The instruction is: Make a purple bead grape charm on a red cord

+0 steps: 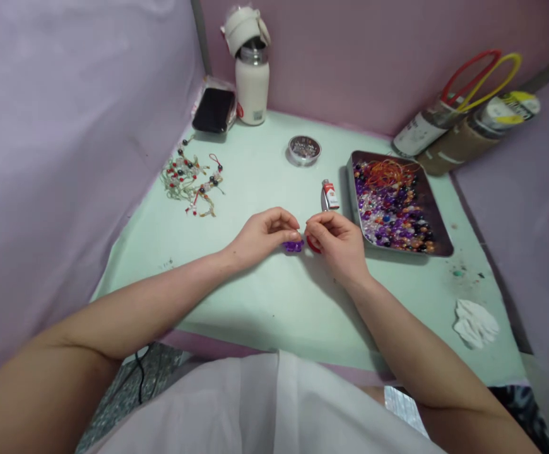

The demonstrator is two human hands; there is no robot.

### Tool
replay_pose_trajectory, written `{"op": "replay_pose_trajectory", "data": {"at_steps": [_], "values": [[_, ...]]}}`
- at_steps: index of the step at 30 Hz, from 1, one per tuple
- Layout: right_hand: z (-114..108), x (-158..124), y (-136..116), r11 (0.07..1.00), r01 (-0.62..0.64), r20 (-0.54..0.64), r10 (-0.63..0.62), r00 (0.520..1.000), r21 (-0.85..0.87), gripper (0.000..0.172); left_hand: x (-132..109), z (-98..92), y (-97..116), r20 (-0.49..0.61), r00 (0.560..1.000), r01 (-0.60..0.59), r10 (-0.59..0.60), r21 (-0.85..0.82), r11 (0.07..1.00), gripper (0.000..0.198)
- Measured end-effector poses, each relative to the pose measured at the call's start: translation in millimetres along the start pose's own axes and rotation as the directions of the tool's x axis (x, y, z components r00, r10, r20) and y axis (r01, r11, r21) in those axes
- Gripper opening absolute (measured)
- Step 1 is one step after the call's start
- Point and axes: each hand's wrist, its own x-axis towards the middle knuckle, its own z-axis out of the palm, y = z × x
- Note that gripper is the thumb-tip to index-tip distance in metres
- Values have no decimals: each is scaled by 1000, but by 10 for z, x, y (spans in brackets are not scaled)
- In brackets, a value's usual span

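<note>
My left hand [267, 234] is closed in a pinch at the middle of the table. A small cluster of purple beads [294, 246] shows just under its fingertips and seems held there. Close by on the right, my right hand [338, 243] is pinched too, thumb against forefinger; whatever lies between those fingertips is too small to make out. A red curved piece [313, 244], partly covered by the right hand, shows beneath it. Just beyond the right fingers lie a red-and-white lighter-sized item [332, 195] and a slim metal tool [324, 200], partly hidden.
On the right sits a metal tray [438, 221] of mixed beads and orange cord. A round dish [304, 150] of small pieces stands behind the hands. Beaded strings [189, 180], a phone [214, 110] and an open white bottle [252, 88] are left; cans [426, 132] and crumpled tissue [476, 323] right.
</note>
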Motion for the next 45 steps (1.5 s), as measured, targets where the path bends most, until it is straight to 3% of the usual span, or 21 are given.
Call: {"op": "replay_pose_trajectory", "data": {"at_steps": [6,11,16,20,23,24,25,26,27,28,29,30,31,33,35,36,38,39,40,42,45], "values": [[46,-17,-55,999,34,6,-35,999,23,17,1,-16,26,19,996,86,-86,-11,996,17],[62,-12,-73,999,41,11,-41,999,29,19,24,-32,31,16,998,65,-66,23,998,15],[88,14,-42,997,76,11,-77,997,16,19,50,-28,7,52,991,116,-120,69,991,15],[91,45,-51,994,110,3,-110,994,12,20,41,-20,13,104,992,60,-78,172,983,11],[65,-133,-200,991,126,-40,-128,991,-50,24,32,-35,21,105,993,32,-48,155,987,13],[61,-258,-266,990,119,19,-118,993,-70,27,31,-43,19,97,994,30,-44,144,989,14],[66,-413,-329,989,122,155,-108,982,-81,30,33,-51,14,92,995,30,-43,135,990,15],[79,-586,-381,989,118,384,-74,920,-92,32,36,-57,6,93,995,32,-44,126,992,16],[100,-765,-418,991,86,623,-6,783,-98,34,40,-63,-5,96,994,33,-44,118,992,16],[128,-936,-440,993,48,827,66,559,-112,35,44,-67,-16,102,994,30,-42,111,993,17],[159,-1086,-449,986,9,922,150,357,-164,39,47,-69,-28,106,994,24,-36,105,994,17],[188,-1205,-452,968,-14,938,246,242,-250,44,49,-69,-40,106,994,18,-28,102,995,18],[211,-1285,-456,940,-9,918,337,210,-342,43,50,-68,-49,104,994,11,-22,103,995,19],[218,-1322,-481,892,70,874,417,251,-446,38,50,-63,-59,93,996,2,-12,107,994,20],[164,-1202,-521,877,146,842,375,387,-458,29,48,-54,-54,84,996,-2,-7,108,994,22],[116,-1094,-534,880,163,810,320,491,-447,25,47,-48,-46,82,997,-4,-5,107,994,22],[-1,-813,-514,872,153,640,212,739,-466,24,46,-34,-21,82,997,-15,7,107,994,22],[-59,-656,-477,864,149,526,148,837,-480,21,46,-26,-7,82,997,-24,14,113,993,22],[-109,-501,-424,853,145,412,88,907,-501,19,45,-19,7,83,996,-32,22,125,992,22],[-171,-230,-296,842,135,252,2,968,-523,15,45,-10,31,98,995,-51,36,163,985,20],[-167,11,-141,870,157,277,-25,961,-467,18,47,-21,64,121,991,-88,59,247,965,18]]}}
